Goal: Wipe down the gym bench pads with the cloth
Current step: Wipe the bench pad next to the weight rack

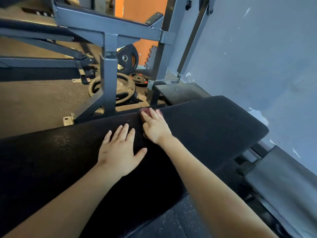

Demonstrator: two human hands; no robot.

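Note:
A long black bench pad (214, 124) runs across the middle of the view. A small dark red cloth (143, 111) lies near the pad's far edge, mostly hidden under my right hand (155, 126), which presses on it with straight fingers. My left hand (118, 148) rests flat on the pad just left of it, fingers spread, holding nothing.
A grey steel rack frame (108, 69) stands just beyond the bench. Several black weight plates (123, 90) lie and lean on the floor behind it. A grey-blue wall (257, 57) closes the right side. Another grey pad (283, 182) sits lower right.

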